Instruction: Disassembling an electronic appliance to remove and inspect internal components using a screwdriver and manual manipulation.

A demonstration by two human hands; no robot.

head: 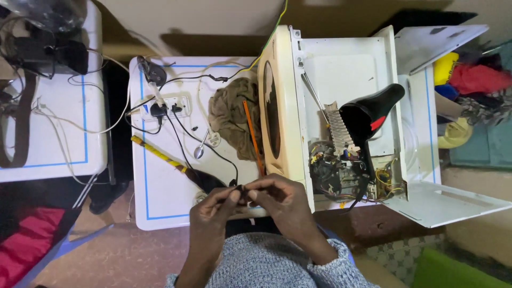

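Two hands meet at the near edge of the tabletop, fingertips pinched together on a small dark part at the end of a black wire. The left hand grips it from one side, the right hand from the other; what the part is cannot be told at this size. Good practice here, as a judgement: keep both wrists low and steady and hold the wire end close to the fingertips, with some slack left in it.

The wire runs back toward a white power strip. Beside the hands lie a yellow-handled tool, a spoon, a brown cloth and an orange pencil. To the right stands an opened cream appliance, its wiring exposed, with a black hair dryer resting on it.
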